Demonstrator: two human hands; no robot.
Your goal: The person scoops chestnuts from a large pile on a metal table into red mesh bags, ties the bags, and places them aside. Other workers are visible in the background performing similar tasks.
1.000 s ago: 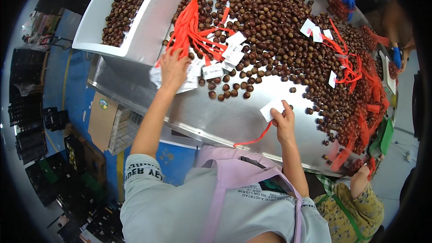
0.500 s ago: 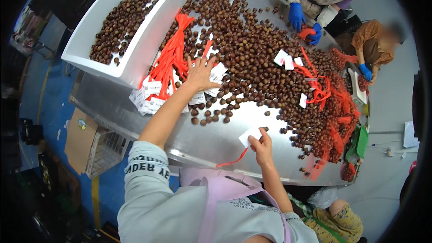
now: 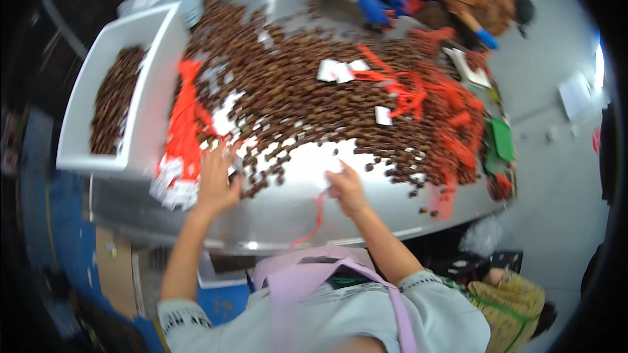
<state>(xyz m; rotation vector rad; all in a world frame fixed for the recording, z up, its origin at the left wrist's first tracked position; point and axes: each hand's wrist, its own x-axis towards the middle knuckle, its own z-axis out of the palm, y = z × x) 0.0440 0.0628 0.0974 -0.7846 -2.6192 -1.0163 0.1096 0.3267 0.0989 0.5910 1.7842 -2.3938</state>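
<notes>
A heap of round brown nuts (image 3: 281,85) spreads over the metal table, and the whole picture is smeared by motion. My left hand (image 3: 219,180) lies at the near left of the heap, fingers stretched and thumb apart, beside a bundle of red net strips (image 3: 182,121) with white tags (image 3: 176,186) at its lower end. My right hand (image 3: 348,189) is pinched above the bare metal. From it hangs a thin red strip (image 3: 318,219). The white tag that this strip belongs to melts into the glare at my fingertips.
At the left stands a white bin (image 3: 134,101) with nuts inside. More red nets (image 3: 458,117), loose white tags (image 3: 335,70) and a green scoop-like piece (image 3: 502,138) lie toward the right. Across the table, a person's blue-gloved hands (image 3: 375,10) work; another person is at the far right.
The view has swung, shifting the table leftward. My left hand has drawn back toward me from the tags and nuts. My right hand still pinches the tag with its red strip.
</notes>
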